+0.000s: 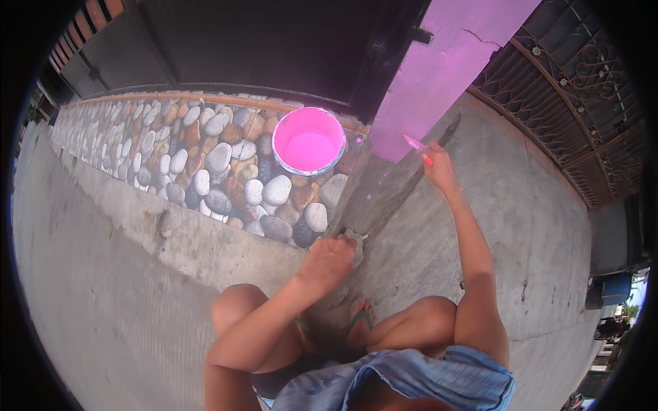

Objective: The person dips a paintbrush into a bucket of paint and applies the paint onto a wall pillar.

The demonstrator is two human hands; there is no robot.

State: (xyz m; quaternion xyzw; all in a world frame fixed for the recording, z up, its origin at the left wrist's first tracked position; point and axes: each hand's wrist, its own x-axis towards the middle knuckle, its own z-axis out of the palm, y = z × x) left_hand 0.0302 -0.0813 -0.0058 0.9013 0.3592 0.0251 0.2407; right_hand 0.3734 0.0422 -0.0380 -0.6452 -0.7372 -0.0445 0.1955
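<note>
A: What is noted for the right hand (440, 166)?
B: A paintbrush (413, 142) is gripped in it, with the fingers closed round the handle; an orange-red patch is seen beside them. The pink tip is angled up and leftward at the lower edge of a pink pillar (439, 82). Whether the surface is touched cannot be told.
A: And the left hand (327, 262)?
B: It is held low, well apart from the right, with the fingers curled beside a rough grey lump (354, 241). Whether the lump is grasped or merely leaned on cannot be told.
A: Bucket position?
B: The bucket (307, 172) is set upright on a pebble-patterned strip (219, 161), left of the pillar and ahead of the left hand. Pink paint (312, 152) is contained in it, and the inner wall is coated in the same colour.
A: Surroundings?
B: Bare grey concrete (356, 198) is exposed below the pink coat, marked by a few pink spots. Beyond the strip a black gate (260, 48) is seen; at the right, brown scrolled metalwork (582, 116) is observed.
</note>
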